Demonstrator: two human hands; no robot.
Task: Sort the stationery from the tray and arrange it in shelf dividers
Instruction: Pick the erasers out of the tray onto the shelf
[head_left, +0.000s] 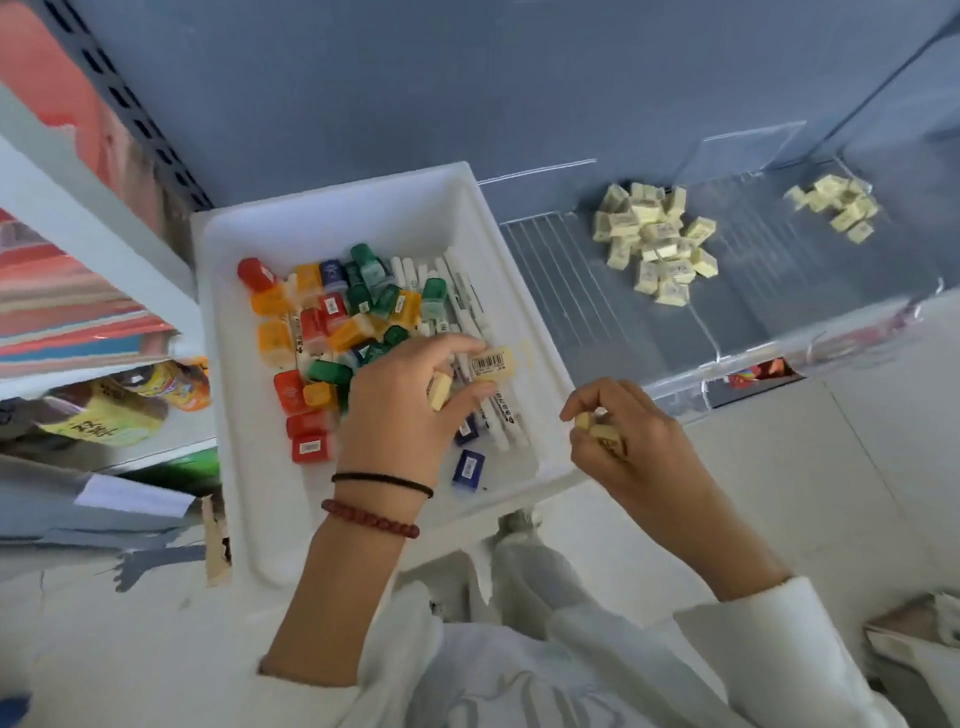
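**Both hands hold erasers over the tray's right edge**

The left hand (405, 410) reaches forward from a bare forearm over the near right part of the white tray (332, 200), palm down, with a black band (382, 480) and a red bead bracelet (369, 517) on the wrist. Its fingers (457, 345) are curled, the tips pinching a pale yellow eraser with a barcode label (493, 364). A 2nd eraser (439, 391) sits tucked against the thumb side of the same hand.

The right hand (628, 441) is raised just past the tray's right rim, its wrist coming out of a white sleeve (779, 623). Its fingers are bent close together around more pale erasers (605, 436); how many it holds cannot be told.

In the tray, below and behind the left hand, lie red, orange, green and blue sharpeners (322, 317) mixed with white pens (457, 296).

To the right of the tray, the shelf (571, 291) carries a clear divider (701, 322). On its left is a large pile of erasers (652, 239); on its right, farther back, is a smaller pile (836, 205). Both piles lie well apart from the hands.
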